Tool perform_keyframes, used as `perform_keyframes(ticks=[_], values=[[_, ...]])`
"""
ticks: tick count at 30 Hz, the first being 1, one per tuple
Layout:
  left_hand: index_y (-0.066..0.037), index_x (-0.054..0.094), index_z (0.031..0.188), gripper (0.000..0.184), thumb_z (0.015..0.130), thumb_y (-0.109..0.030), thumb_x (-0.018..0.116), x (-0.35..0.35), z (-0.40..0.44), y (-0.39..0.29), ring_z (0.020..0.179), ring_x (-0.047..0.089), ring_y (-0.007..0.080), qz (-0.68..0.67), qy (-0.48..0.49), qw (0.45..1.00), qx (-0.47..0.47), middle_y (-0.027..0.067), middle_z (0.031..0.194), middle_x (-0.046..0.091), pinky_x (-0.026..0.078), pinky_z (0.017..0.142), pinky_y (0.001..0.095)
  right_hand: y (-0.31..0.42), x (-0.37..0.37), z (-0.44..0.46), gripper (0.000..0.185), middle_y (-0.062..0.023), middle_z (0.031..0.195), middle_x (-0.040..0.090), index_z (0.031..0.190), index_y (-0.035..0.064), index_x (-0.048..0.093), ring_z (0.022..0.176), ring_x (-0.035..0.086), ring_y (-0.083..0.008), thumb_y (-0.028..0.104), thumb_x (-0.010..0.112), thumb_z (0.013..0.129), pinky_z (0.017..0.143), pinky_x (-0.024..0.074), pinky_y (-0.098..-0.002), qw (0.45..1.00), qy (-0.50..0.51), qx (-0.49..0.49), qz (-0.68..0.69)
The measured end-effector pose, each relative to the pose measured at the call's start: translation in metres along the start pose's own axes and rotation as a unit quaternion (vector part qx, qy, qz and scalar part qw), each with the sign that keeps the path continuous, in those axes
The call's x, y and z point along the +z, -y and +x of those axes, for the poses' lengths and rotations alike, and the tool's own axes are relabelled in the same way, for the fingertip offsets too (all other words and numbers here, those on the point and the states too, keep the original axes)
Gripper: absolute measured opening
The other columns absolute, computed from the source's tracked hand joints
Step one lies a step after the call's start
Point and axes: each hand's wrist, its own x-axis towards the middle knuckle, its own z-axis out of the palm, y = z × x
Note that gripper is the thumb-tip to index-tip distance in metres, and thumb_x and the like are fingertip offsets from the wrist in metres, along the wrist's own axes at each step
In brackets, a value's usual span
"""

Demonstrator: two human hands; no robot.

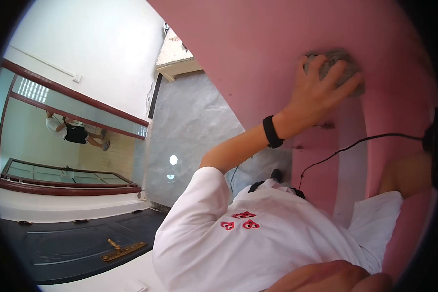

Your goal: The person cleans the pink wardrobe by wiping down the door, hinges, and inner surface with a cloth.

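My left hand point(326, 85) is spread over a crumpled grey cloth point(345, 75) and presses it against a broad pink panel point(258, 44). The fingers curl over the cloth, and the thumb is hidden. A black band point(272, 131) circles the left wrist. From the white sleeve at the right, my right arm point(404, 177) reaches toward the dark edge of the view. The right hand itself lies out of sight.
A thin black cord point(355, 142) runs from my waist toward the right edge. Grey floor point(185, 121) shows below. A dark door point(68, 243) with a brass handle point(124, 250) and a red-framed window point(73, 97) with a person's reflection are at left. A cream piece of furniture point(177, 68) stands beyond.
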Motion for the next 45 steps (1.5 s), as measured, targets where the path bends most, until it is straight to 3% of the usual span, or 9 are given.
perform_keyframes(ticks=[5,10,12,16,18,22,27,34,45], values=[[-0.030,0.075,0.124,0.061,0.066,-0.011,0.082,-0.027,-0.016,0.026,0.114,0.050,0.0380,-0.005,0.004,1.000,-0.030,0.0053,0.130,0.059,0.044,0.091,0.0503,0.010,0.007,-0.046,0.041,-0.0213,0.124,0.073,0.137,-0.0067,0.064,0.117,0.069,-0.0265,0.022,0.061,0.107,0.103,0.0525,-0.0386,0.981,0.025,-0.173,-0.089],[-0.029,0.074,0.126,0.075,0.056,-0.007,0.089,-0.047,-0.023,0.057,0.116,0.049,0.0401,-0.026,0.012,0.997,-0.066,0.0059,0.136,0.058,0.047,0.096,0.0514,0.018,0.072,-0.015,0.041,-0.0176,0.129,0.073,0.143,0.0039,0.063,0.119,0.070,-0.0331,0.019,0.066,0.105,0.102,0.0534,-0.0380,0.975,0.113,-0.156,-0.111],[-0.029,0.074,0.126,0.075,0.057,-0.008,0.090,-0.057,-0.018,0.072,0.117,0.049,0.0403,-0.025,0.017,0.998,-0.063,0.0062,0.136,0.058,0.047,0.096,0.0517,0.016,0.119,0.014,0.063,-0.0158,0.144,0.061,0.147,0.0070,0.057,0.133,0.058,-0.0348,0.002,0.070,0.086,0.109,0.0480,-0.0435,0.952,0.116,-0.239,-0.150],[-0.025,0.075,0.122,0.069,0.056,-0.008,0.090,-0.081,-0.022,0.101,0.120,0.049,0.0406,-0.018,0.029,0.997,-0.068,0.0069,0.138,0.057,0.047,0.098,0.0517,0.045,0.175,0.047,0.067,-0.0170,0.140,0.062,0.147,0.0079,0.053,0.130,0.059,-0.0354,0.000,0.073,0.084,0.106,0.0497,-0.0425,0.965,0.163,-0.127,-0.161],[-0.024,0.076,0.120,0.067,0.056,-0.009,0.090,-0.086,-0.028,0.115,0.120,0.049,0.0408,-0.017,0.029,0.997,-0.067,0.0070,0.139,0.057,0.047,0.098,0.0518,0.033,0.197,0.060,0.066,-0.0152,0.131,0.063,0.145,0.0100,0.050,0.119,0.063,-0.0364,0.002,0.073,0.084,0.096,0.0529,-0.0457,0.955,0.066,-0.271,-0.098],[-0.020,0.078,0.114,0.062,0.053,-0.008,0.089,-0.100,-0.029,0.151,0.121,0.049,0.0414,-0.005,0.031,0.997,-0.076,0.0077,0.141,0.057,0.047,0.098,0.0521,0.052,0.232,0.091,0.065,-0.0132,0.124,0.061,0.143,0.0134,0.054,0.114,0.062,-0.0353,-0.002,0.073,0.082,0.093,0.0533,-0.0430,0.963,0.045,-0.255,-0.079],[-0.016,0.075,0.118,0.067,0.054,-0.005,0.089,-0.125,-0.046,0.180,0.120,0.051,0.0400,-0.029,-0.002,0.995,-0.092,0.0106,0.139,0.056,0.048,0.098,0.0504,0.046,0.290,0.126,0.061,-0.0086,0.110,0.058,0.141,0.0189,0.061,0.102,0.060,-0.0274,-0.005,0.068,0.086,0.087,0.0532,-0.0354,0.896,-0.094,-0.422,-0.099],[-0.013,0.070,0.128,0.071,0.060,0.000,0.085,-0.134,-0.071,0.190,0.122,0.053,0.0397,-0.117,-0.051,0.965,-0.230,0.0135,0.135,0.058,0.048,0.100,0.0526,0.077,0.310,0.130,0.071,-0.0080,0.112,0.058,0.152,0.0189,0.054,0.102,0.060,-0.0246,-0.006,0.068,0.088,0.090,0.0535,-0.0352,0.887,-0.055,-0.437,-0.137],[-0.010,0.067,0.134,0.071,0.067,-0.003,0.090,-0.149,-0.045,0.084,0.124,0.056,0.0381,-0.142,-0.100,0.965,-0.197,0.0179,0.138,0.055,0.048,0.105,0.0484,0.046,0.241,0.042,0.079,-0.0111,0.126,0.060,0.153,0.0120,0.051,0.115,0.062,-0.0309,-0.003,0.077,0.081,0.097,0.0540,-0.0402,0.923,-0.079,-0.356,-0.124]])
